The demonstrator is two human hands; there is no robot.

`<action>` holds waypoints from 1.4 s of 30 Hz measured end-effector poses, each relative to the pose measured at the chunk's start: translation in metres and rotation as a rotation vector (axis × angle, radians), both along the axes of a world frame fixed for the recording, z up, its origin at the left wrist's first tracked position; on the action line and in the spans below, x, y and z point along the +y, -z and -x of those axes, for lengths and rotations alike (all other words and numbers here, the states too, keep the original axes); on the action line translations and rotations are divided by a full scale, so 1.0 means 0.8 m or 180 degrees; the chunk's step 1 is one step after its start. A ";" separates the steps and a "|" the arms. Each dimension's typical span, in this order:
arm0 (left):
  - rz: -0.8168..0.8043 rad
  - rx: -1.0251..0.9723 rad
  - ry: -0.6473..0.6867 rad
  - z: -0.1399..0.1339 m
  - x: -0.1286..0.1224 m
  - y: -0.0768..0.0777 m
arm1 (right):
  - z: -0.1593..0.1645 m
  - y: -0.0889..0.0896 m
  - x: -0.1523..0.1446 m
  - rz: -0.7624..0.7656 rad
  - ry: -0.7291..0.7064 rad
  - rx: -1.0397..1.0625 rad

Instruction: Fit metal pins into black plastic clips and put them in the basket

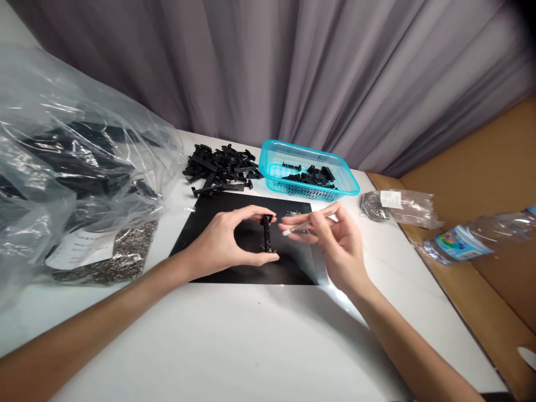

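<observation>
Between the thumb and fingers of my left hand [226, 237] a narrow black plastic part [267, 233] is gripped by its two ends, over the black mat [247, 273]. My right hand [335, 240] pinches a thin white stick with a pale tip [288, 231], which looks like a cotton swab; its tip points left at the black part, a short gap away. Small shiny metal pieces [293, 213] lie on the mat just behind the right fingers, partly hidden by them.
Behind the mat are a pile of black plastic parts [221, 162] and a blue basket [310, 149] holding more. A large clear bag [138, 139] and a bag of metal pieces [129, 251] stand left. Rightward lie a smaller bag [374, 205] and a plastic bottle [460, 243].
</observation>
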State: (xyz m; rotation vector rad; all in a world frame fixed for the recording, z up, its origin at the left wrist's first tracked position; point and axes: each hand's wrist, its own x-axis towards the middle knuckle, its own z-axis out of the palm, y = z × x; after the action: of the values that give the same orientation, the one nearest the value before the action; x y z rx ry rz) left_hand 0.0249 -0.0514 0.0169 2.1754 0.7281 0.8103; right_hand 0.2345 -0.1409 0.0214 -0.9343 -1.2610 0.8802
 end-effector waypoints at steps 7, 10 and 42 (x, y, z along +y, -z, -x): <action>0.0213 -0.0208 -0.0173 -0.003 -0.004 0.002 | -0.061 0.002 0.017 0.0009 0.0159 -0.3150; 0.0142 -0.0078 -0.0358 -0.003 -0.001 0.006 | -0.073 0.005 0.017 0.0086 -0.0151 -0.3799; -0.0053 0.0222 -0.0527 -0.002 0.001 0.007 | -0.067 0.017 0.029 0.0085 -0.0147 -0.2601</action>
State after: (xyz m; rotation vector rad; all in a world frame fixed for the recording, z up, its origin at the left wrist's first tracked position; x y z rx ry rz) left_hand 0.0268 -0.0504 0.0117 2.1887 0.9499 0.8291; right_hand 0.2877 -0.1175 0.0075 -1.3568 -1.9656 0.5498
